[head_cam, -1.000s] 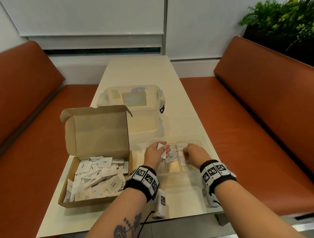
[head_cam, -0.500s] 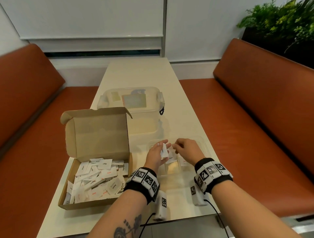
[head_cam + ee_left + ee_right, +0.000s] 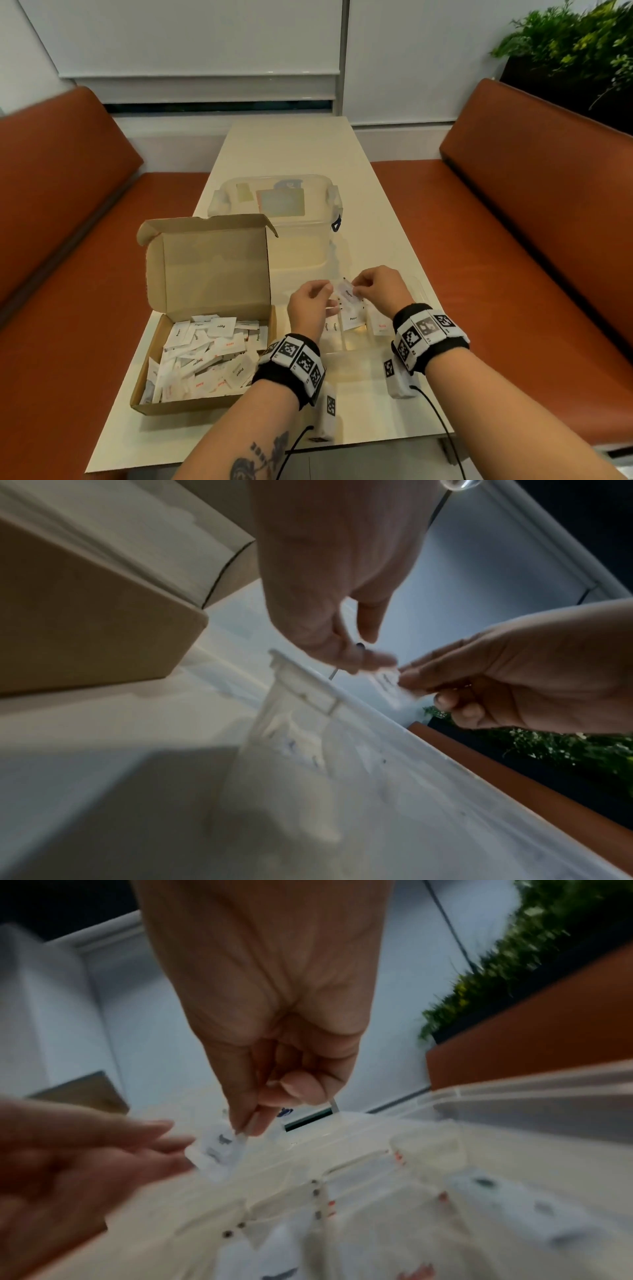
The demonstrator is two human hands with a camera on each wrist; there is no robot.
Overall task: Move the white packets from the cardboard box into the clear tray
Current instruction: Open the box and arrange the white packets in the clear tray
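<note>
In the head view, a long pale bench (image 3: 291,147) runs between two orange seats. The cardboard box (image 3: 205,308) stands open near the bench's left edge, close to the near end, with its lid upright at the back. Many white packets (image 3: 209,356) lie in it in a loose heap. The clear tray (image 3: 419,291) sits to the right of the box, near the right edge of the bench, and a few packets already stand in its compartments. Behind the box and the tray there is a clear lidded container (image 3: 277,202). Both hands are above the tray. The right hand (image 3: 378,291) pinches one packet (image 3: 347,294), printed "Pepper", between thumb and fingers. The left hand (image 3: 310,310) is just beside this packet with the fingers bent; from here one cannot tell if it touches or holds something.

In the left wrist view, the left hand (image 3: 335,574) points downward with the fingers relaxed and a little apart, and its grip seems to hold nothing, though the picture is blurred. The right hand (image 3: 534,680) comes from the right and pinches the packet (image 3: 390,683) at the fingertips. The tray's rim (image 3: 308,688) is under them, and the box wall (image 3: 89,620) is at the left.

In the right wrist view, the right hand (image 3: 270,1001) has a narrow grip: thumb and forefinger press on the upper edge of the packet (image 3: 219,1148), which hangs over the tray (image 3: 514,1085). The left hand (image 3: 68,1153) is blurred at the left, with its fingertips near the packet.
</note>
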